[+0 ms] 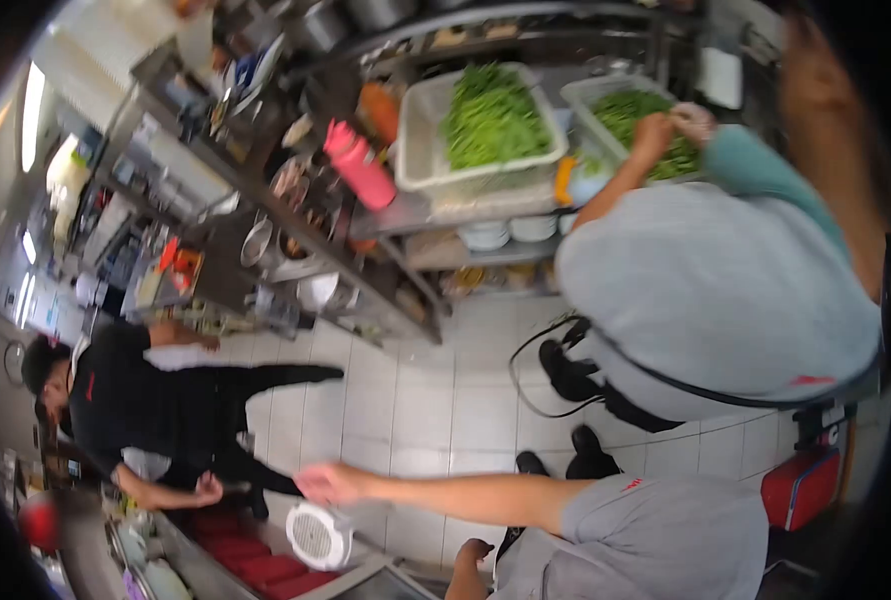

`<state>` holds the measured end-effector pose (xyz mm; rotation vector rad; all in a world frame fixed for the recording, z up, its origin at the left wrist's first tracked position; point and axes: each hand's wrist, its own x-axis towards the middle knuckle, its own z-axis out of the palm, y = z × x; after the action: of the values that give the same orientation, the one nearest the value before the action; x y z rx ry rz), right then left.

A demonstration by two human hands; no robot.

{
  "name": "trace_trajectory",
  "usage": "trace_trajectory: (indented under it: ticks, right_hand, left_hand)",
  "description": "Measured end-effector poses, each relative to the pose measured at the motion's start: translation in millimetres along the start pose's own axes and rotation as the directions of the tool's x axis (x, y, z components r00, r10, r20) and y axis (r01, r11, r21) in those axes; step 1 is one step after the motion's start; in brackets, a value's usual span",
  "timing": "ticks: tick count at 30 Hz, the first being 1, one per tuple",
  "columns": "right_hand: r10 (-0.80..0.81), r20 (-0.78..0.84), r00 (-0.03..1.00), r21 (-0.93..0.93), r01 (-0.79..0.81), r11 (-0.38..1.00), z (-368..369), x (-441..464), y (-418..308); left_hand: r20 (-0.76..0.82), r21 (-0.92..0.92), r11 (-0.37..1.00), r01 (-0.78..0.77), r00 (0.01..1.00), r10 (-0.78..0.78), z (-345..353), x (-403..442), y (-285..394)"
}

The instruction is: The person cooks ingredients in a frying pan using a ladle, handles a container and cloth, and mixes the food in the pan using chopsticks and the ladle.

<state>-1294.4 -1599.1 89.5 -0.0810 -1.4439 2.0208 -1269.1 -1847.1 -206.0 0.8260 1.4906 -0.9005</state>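
Green leaves [625, 104] lie in the small bin [583, 107], just below the fingers of a bare hand [650, 135] and a gloved hand [693, 122]; whose hands these are is unclear. Their fingers look bent, but whether they grip anything I cannot tell. Work seems under way, though how much remains doesn't show. Left of the fingers, the big bin [420, 135] holds a leafy heap [495, 125]; farther left stands a pink bottle [360, 165].

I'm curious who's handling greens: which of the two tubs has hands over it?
The tub on the picture's right, with a co-worker's hands over its greens; the other tub, nearer the pink bottle, has none.
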Motion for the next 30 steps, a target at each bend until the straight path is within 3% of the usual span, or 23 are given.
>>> trace_trajectory:
  ticks: [1, 2, 3, 4, 5, 6, 7, 8, 9, 10, 11, 12, 14, 15, 17, 18, 19, 20, 21, 23, 27, 30]
  right_hand:
    - [-0.113, -0.051, 0.992, -0.158, 0.104, 0.982, 6, -43, 19]
    - [-0.029, 0.070, 0.997, -0.351, 0.052, 0.935, -5, -98, 14]
    - [-0.067, 0.127, 0.990, -0.463, 0.119, 0.878, -20, -159, 48]
    - [0.330, 0.197, 0.923, -0.701, -0.103, 0.706, -49, -222, 66]
    - [0.272, 0.163, 0.948, -0.597, -0.125, 0.792, -77, -306, 81]
    - [0.480, -0.010, 0.877, -0.883, -0.232, 0.407, -124, -410, 142]
    - [0.797, -0.410, 0.444, -0.694, -0.719, 0.043, -143, -481, 109]
    - [0.822, -0.475, 0.313, -0.650, -0.755, -0.088, -188, -588, 125]
    - [0.710, -0.701, 0.060, -0.299, -0.929, -0.217, -232, -712, 174]
    - [0.602, -0.799, -0.003, -0.023, -0.999, -0.036, -224, -790, 115]
    - [0.506, -0.854, -0.118, 0.047, -0.987, -0.152, -223, -830, 72]
    - [0.526, -0.816, -0.238, 0.193, -0.971, -0.139, -194, -850, -31]
    - [0.355, -0.922, -0.153, 0.119, -0.986, -0.117, -178, -957, -55]
    - [0.354, -0.920, -0.167, 0.134, -0.984, -0.116, -166, -987, -52]
    - [0.368, -0.882, -0.296, 0.307, -0.951, -0.029, -130, -1054, -42]
    - [0.224, -0.968, -0.117, 0.136, -0.988, 0.072, -123, -1110, 24]
    - [0.590, -0.669, -0.452, 0.689, -0.674, 0.266, -91, -1060, -53]
    - [0.646, -0.626, -0.437, 0.745, -0.579, 0.331, -80, -1065, -33]
    - [0.692, -0.574, -0.437, 0.782, -0.544, 0.305, -74, -1061, -21]
    - [0.759, -0.567, -0.319, 0.757, -0.566, 0.327, -86, -1048, -11]
    - [0.649, -0.747, -0.147, 0.660, -0.283, 0.696, -151, -1030, -68]
    - [0.495, -0.837, -0.233, 0.547, -0.365, 0.753, -214, -1061, -126]
  left_hand:
    - [-0.192, -0.389, 0.898, -0.206, 0.972, 0.139, -5, -8, 5]
    - [-0.397, -0.661, 0.615, -0.431, 0.896, 0.200, -9, -11, 8]
    - [-0.416, -0.610, 0.638, -0.469, 0.875, 0.246, -20, -20, 22]
    - [-0.548, -0.681, 0.443, -0.583, 0.807, 0.219, -25, -31, 34]
    - [-0.648, -0.710, 0.224, -0.667, 0.744, 0.161, -28, -44, 46]
    - [-0.593, -0.697, 0.340, -0.631, 0.774, 0.222, -34, -52, 56]
    - [-0.637, -0.663, 0.330, -0.672, 0.738, 0.224, -34, -55, 67]
    - [-0.566, -0.669, 0.410, -0.620, 0.783, 0.259, -32, -55, 73]
    - [-0.590, -0.631, 0.358, -0.688, 0.725, 0.355, -16, -61, 79]
    - [-0.500, -0.638, 0.427, -0.641, 0.766, 0.405, -9, -56, 84]
    - [-0.465, -0.563, 0.525, -0.638, 0.770, 0.437, 5, -52, 92]
    - [-0.432, -0.410, 0.676, -0.612, 0.783, 0.447, 19, -33, 99]
    - [-0.405, -0.374, 0.680, -0.630, 0.771, 0.492, 35, -32, 168]
    - [-0.378, -0.368, 0.692, -0.622, 0.779, 0.500, 51, -35, 190]
    - [-0.307, -0.391, 0.705, -0.592, 0.806, 0.506, 109, -38, 231]
    - [-0.276, -0.406, 0.703, -0.584, 0.812, 0.515, 137, -42, 259]
    - [-0.251, -0.424, 0.706, -0.567, 0.823, 0.510, 164, -48, 279]
    - [-0.229, -0.441, 0.715, -0.542, 0.839, 0.494, 184, -56, 283]
    - [-0.212, -0.455, 0.721, -0.522, 0.850, 0.482, 201, -62, 292]
    - [-0.182, -0.471, 0.718, -0.513, 0.853, 0.489, 218, -68, 338]
    - [-0.103, -0.497, 0.708, -0.502, 0.844, 0.527, 237, -69, 456]
    - [-0.045, -0.519, 0.695, -0.498, 0.828, 0.559, 238, -65, 556]
